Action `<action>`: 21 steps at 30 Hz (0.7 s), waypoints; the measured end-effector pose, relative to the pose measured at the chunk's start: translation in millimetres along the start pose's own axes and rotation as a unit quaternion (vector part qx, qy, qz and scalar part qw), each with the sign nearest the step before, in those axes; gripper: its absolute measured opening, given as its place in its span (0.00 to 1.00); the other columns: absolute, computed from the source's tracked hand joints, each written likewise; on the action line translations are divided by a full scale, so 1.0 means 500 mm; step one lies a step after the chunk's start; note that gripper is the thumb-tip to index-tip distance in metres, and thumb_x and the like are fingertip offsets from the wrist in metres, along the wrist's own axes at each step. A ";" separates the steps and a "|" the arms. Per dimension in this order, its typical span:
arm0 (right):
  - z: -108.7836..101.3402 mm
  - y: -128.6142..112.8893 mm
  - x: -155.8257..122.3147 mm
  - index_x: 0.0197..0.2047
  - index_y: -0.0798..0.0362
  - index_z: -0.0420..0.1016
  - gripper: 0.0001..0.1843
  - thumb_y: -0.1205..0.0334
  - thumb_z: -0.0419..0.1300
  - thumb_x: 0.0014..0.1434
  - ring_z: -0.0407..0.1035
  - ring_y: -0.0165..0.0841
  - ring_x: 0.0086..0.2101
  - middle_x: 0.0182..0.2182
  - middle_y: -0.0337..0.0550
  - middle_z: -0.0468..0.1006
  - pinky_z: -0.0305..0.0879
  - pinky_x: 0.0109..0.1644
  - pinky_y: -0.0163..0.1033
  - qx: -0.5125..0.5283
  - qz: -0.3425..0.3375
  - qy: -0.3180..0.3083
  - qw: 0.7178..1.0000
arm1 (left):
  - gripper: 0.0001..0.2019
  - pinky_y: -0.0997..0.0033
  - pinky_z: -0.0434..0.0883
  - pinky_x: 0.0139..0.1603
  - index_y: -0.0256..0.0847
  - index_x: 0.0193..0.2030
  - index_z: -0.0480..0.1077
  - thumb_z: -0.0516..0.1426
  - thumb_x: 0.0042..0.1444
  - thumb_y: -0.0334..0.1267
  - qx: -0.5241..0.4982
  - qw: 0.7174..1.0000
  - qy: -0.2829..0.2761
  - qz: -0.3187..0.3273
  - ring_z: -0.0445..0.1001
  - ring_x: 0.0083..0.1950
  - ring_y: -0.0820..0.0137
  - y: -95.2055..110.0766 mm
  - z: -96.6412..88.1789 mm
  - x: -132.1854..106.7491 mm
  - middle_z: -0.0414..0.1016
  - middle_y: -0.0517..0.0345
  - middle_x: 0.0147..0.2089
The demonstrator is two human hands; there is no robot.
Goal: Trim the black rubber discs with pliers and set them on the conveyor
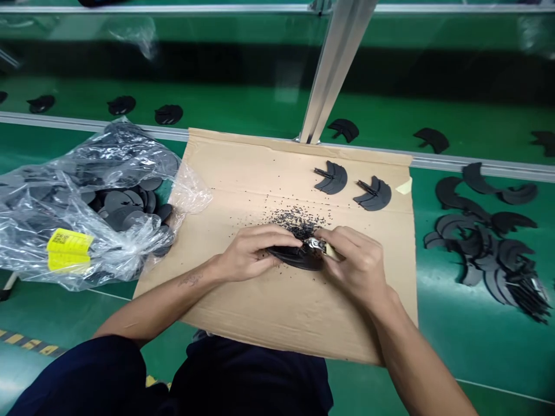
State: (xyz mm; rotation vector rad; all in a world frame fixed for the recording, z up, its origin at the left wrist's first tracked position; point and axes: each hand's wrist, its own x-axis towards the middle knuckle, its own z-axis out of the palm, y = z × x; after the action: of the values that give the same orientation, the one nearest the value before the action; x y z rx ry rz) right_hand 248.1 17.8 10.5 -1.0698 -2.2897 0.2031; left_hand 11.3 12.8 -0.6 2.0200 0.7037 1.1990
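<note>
Black plastic disc (299, 259) sits over the brown cardboard sheet (260, 312), pinched in the left hand (249, 253); the right hand (358, 254) grips what look like metal nippers (315, 245) at its edge, near scattered black bits (299, 217).

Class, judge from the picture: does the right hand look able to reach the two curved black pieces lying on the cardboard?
Probably yes: the curved black pieces lie just beyond the right hand, with nothing bulky between. The tool it holds would likely need setting down first.
</note>
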 end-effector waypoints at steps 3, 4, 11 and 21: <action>0.002 0.004 0.002 0.44 0.55 0.78 0.09 0.68 0.56 0.64 0.67 0.33 0.29 0.28 0.42 0.78 0.59 0.33 0.38 -0.096 0.014 -0.005 0.995 | 0.16 0.67 0.78 0.47 0.43 0.58 0.73 0.57 0.64 0.30 0.008 1.000 -0.019 -0.021 0.78 0.46 0.70 0.004 0.002 0.001 0.80 0.52 0.45; 0.002 0.005 0.003 0.44 0.54 0.78 0.10 0.68 0.56 0.64 0.67 0.33 0.30 0.28 0.43 0.78 0.59 0.34 0.38 -0.116 0.016 -0.011 0.993 | 0.16 0.67 0.77 0.46 0.43 0.58 0.73 0.56 0.65 0.32 0.010 0.999 -0.024 -0.035 0.77 0.45 0.70 0.006 0.003 0.001 0.79 0.52 0.45; 0.007 0.023 0.004 0.44 0.54 0.76 0.09 0.66 0.55 0.64 0.68 0.37 0.32 0.31 0.45 0.78 0.59 0.36 0.40 -0.134 0.012 -0.005 0.991 | 0.22 0.65 0.75 0.51 0.40 0.53 0.74 0.43 0.74 0.48 0.053 0.990 0.043 -0.125 0.77 0.49 0.67 -0.018 -0.070 0.071 0.79 0.49 0.48; 0.017 -0.013 -0.011 0.44 0.54 0.75 0.09 0.70 0.64 0.58 0.71 0.37 0.39 0.36 0.44 0.80 0.62 0.42 0.40 -0.118 0.055 -0.066 0.989 | 0.19 0.52 0.61 0.68 0.35 0.56 0.73 0.53 0.65 0.43 0.386 0.897 -0.047 -0.210 0.68 0.61 0.55 -0.203 -0.276 0.294 0.75 0.41 0.58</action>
State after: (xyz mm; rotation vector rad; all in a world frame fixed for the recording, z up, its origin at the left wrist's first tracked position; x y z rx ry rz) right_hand 241.9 10.6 3.7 -1.3399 -2.4191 0.0463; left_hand -60.2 221.7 46.9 2.3189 1.6630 0.5897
